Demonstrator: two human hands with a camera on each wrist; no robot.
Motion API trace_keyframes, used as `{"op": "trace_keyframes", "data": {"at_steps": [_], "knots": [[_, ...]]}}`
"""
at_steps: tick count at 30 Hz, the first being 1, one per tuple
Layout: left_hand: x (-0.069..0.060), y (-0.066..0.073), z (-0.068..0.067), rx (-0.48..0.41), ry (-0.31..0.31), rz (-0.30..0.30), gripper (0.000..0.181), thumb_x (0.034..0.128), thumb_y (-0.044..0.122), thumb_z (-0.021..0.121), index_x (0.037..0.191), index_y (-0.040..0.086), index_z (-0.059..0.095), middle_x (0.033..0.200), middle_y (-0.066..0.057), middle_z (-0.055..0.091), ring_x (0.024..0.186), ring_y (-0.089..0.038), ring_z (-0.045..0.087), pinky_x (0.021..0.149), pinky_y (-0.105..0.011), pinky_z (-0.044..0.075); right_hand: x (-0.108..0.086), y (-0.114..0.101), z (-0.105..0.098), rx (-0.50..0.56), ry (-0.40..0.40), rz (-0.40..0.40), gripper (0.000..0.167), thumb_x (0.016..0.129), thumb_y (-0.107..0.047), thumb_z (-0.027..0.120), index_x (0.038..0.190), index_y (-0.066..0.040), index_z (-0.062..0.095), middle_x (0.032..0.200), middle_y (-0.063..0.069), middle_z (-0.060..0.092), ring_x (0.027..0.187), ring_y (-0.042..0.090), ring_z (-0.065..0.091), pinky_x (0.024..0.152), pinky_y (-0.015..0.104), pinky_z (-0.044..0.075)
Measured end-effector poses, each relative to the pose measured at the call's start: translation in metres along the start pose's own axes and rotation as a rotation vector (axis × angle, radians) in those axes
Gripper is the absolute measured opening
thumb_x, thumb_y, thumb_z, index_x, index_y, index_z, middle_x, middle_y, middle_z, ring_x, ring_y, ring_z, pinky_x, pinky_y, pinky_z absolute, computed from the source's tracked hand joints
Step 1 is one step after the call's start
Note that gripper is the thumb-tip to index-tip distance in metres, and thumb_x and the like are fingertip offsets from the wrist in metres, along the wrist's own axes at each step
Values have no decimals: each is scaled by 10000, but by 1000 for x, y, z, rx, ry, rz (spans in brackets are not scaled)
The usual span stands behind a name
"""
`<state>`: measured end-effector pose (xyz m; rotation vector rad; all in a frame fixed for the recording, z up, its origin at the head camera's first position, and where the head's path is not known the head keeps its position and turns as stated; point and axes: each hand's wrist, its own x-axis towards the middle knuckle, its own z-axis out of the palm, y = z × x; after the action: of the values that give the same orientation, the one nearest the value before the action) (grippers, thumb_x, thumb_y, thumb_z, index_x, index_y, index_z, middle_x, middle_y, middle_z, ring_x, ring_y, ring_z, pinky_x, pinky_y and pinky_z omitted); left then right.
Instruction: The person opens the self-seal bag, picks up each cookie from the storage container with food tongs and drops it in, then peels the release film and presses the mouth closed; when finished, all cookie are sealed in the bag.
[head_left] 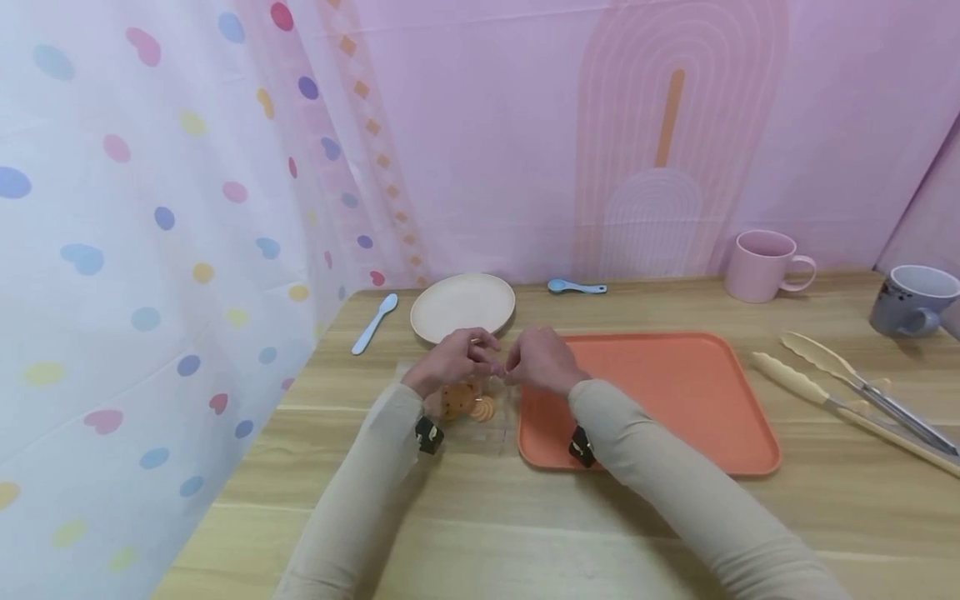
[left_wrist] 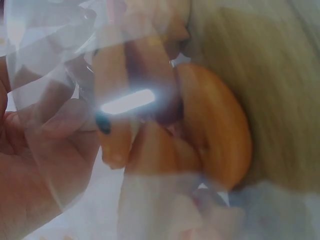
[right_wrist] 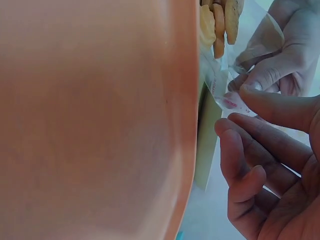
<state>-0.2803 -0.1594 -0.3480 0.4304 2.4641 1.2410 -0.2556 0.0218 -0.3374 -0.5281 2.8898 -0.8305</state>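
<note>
Pinching the clear bag (head_left: 491, 427) with left hand (head_left: 463, 358), probably for steadying the cookies (head_left: 456, 402) inside; holding right hand (head_left: 543, 362) close beside (whether grasping also, cannot tell).

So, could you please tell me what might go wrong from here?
The left hand pinches the clear bag, which might tear or open suddenly, spilling the cookies inside. The plate lies just beyond that hand, so a sudden jerk could knock it.
</note>
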Motion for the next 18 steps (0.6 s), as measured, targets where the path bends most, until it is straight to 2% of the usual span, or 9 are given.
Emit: {"op": "trace_keyframes", "data": {"at_steps": [11, 18], "knots": [[-2, 1, 2, -13, -25, 2, 365, 922, -93, 610, 1271, 0, 559, 1103, -241, 745, 1064, -274, 729, 797, -242, 597, 5, -1, 2, -13, -10, 8, 69, 802, -203, 845, 792, -139, 822, 811, -9, 782, 786, 150, 632, 592, 202, 496], [-2, -1, 2, -30, -38, 8, 404, 913, -91, 626, 1298, -3, 544, 1102, -238, 746, 1029, -252, 740, 778, -267, 619, 7, 3, 2, 14, -12, -34, 150, 840, -211, 817, 730, -109, 807, 664, -4, 746, 618, 103, 559, 510, 165, 419]]}}
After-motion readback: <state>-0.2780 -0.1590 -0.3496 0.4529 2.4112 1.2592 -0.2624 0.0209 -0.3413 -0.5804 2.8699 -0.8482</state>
